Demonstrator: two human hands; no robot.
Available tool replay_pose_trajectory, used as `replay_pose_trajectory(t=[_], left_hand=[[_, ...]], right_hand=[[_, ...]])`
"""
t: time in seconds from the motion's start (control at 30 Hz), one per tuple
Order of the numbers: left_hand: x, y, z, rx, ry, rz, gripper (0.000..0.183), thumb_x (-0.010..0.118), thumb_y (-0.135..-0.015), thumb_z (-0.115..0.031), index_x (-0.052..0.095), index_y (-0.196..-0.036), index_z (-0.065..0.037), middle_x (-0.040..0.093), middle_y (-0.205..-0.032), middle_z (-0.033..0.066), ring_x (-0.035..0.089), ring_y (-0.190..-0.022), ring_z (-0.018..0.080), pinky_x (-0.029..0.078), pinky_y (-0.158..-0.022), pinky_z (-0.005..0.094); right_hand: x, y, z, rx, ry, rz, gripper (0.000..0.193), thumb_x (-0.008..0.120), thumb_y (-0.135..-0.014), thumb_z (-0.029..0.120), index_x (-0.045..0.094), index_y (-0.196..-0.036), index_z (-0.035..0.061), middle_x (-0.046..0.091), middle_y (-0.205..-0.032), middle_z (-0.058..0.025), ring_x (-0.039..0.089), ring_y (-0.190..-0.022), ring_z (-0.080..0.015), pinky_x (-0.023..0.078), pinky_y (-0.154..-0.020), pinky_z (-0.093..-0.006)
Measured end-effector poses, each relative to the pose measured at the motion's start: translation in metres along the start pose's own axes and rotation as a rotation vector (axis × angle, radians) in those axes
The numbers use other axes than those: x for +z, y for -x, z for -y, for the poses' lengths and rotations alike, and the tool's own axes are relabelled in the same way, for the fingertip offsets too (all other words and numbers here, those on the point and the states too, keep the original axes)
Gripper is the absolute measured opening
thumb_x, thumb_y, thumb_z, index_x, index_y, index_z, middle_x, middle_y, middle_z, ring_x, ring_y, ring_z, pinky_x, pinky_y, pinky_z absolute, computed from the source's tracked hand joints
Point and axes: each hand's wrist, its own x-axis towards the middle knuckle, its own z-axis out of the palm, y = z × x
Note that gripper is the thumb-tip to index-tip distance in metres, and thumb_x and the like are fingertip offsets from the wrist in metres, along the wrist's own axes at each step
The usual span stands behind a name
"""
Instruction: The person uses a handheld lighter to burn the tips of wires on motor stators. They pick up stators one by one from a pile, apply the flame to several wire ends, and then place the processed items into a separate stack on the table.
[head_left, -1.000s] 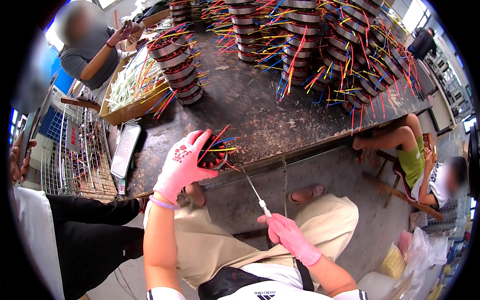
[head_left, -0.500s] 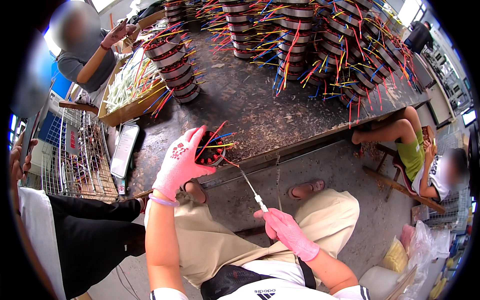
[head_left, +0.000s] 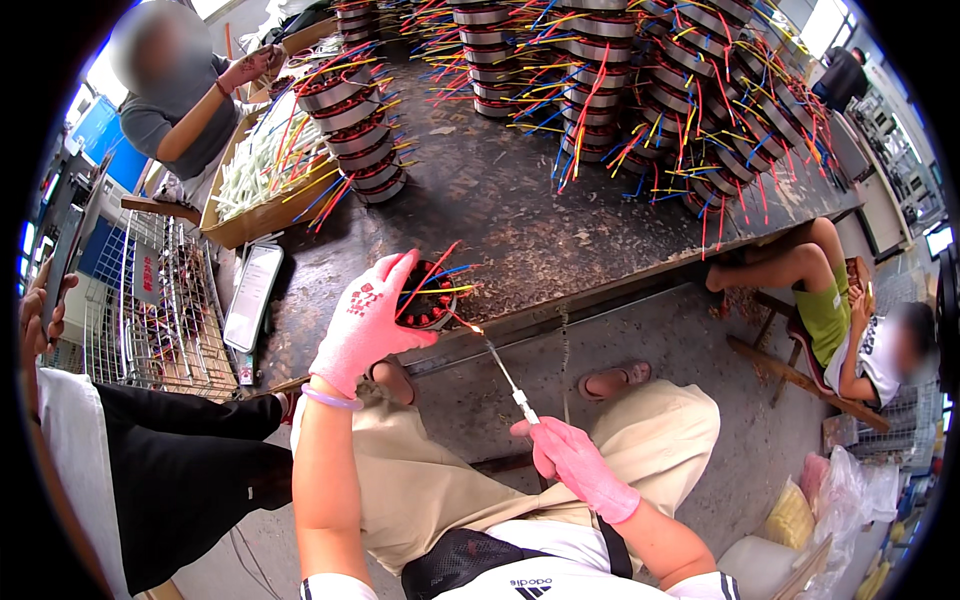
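Observation:
My left hand (head_left: 362, 322), in a pink glove, grips a motor stator (head_left: 428, 307) at the table's front edge. Red, blue and yellow leads stick out of the stator's far and right sides. In my right hand (head_left: 577, 462), also gloved in pink, is a thin grey rod-like tool (head_left: 503, 368) with a white section near the fingers. Its upper end meets the tip of a red lead (head_left: 463, 321) coming off the stator, and a small orange glow shows there. Whether this is flame or hot metal cannot be made out.
Stacks of stators (head_left: 590, 100) with loose leads fill the table's far side; another stack (head_left: 360, 140) stands beside a box of white sleeves (head_left: 265, 170). A phone (head_left: 253, 298) lies at left near a wire basket (head_left: 165, 320). Other people are at the left and a seated person (head_left: 865, 340) at right.
An orange glow has appeared where the tool meets the red lead. Both hands keep nearly the same pose; the whole view has shifted slightly.

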Motion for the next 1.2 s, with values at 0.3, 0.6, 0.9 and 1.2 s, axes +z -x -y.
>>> replay_pose_trajectory(t=[0.3,0.6,0.9,1.2], left_hand=[[0.001,-0.002,-0.004,-0.001,-0.008,0.012,0.092,0.084,-0.054,-0.021,0.043,-0.134,0.001,0.048,-0.129,0.0184,0.050,-0.116,0.0371,0.043,-0.098,0.0390],[-0.003,0.004,0.002,0.014,-0.038,-0.040,0.090,0.083,-0.053,-0.026,0.046,-0.130,0.002,0.050,-0.127,0.0199,0.051,-0.115,0.0364,0.043,-0.097,0.0395],[0.001,0.003,0.013,0.053,-0.010,0.008,0.100,0.084,-0.054,-0.036,0.040,-0.134,0.003,0.046,-0.132,0.0220,0.050,-0.115,0.0373,0.043,-0.097,0.0392],[0.007,0.007,0.011,0.023,-0.032,-0.033,0.099,0.084,-0.054,-0.034,0.040,-0.136,0.002,0.045,-0.133,0.0206,0.051,-0.116,0.0359,0.042,-0.098,0.0390]], right_hand=[[-0.002,0.003,0.003,0.012,0.066,-0.010,0.034,0.041,-0.101,0.025,0.061,-0.113,0.0011,0.041,-0.056,0.0057,0.034,-0.053,-0.0039,0.030,-0.053,-0.0203],[-0.002,-0.006,-0.008,0.052,-0.049,-0.006,0.030,0.045,-0.098,0.022,0.061,-0.113,0.0016,0.047,-0.058,0.0029,0.037,-0.053,-0.0036,0.027,-0.048,-0.0207],[0.002,0.009,0.000,0.011,0.125,-0.123,0.040,0.041,-0.098,0.032,0.059,-0.105,-0.0039,0.043,-0.051,0.0036,0.032,-0.041,-0.0044,0.022,-0.038,-0.0209],[-0.002,0.017,0.005,0.025,0.120,-0.136,0.047,0.041,-0.099,0.037,0.055,-0.113,-0.0055,0.042,-0.051,0.0043,0.032,-0.041,-0.0043,0.023,-0.038,-0.0204]])
